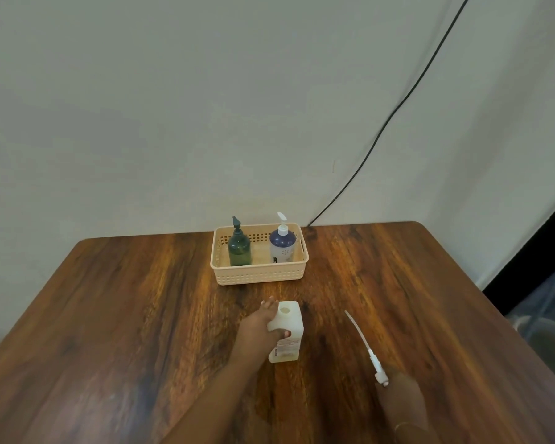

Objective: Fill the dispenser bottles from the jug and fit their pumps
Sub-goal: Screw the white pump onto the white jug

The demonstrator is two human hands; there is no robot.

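Gripping the white bottle [286, 331] near its shoulder, the left hand [263, 322] wraps around it with the thumb across the front face and the fingers [269, 303] reaching behind. This bottle stands upright on the wooden table [116, 315], its round neck open and bare, a printed label low on its front. Well apart to its right, the right hand [401, 398] pinches the head of a white pump [367, 346], whose long thin dip tube slants up and away toward the far side of the table; motion blur hides exactly how the fingers close on it. At the table's far edge, a beige perforated basket [260, 275] holds 2 bottles standing upright with pumps fitted: a dark green bottle [239, 248] on the left side and a navy-and-white bottle [282, 246] on the right side. A black cable [398, 107] hangs down the pale wall behind.
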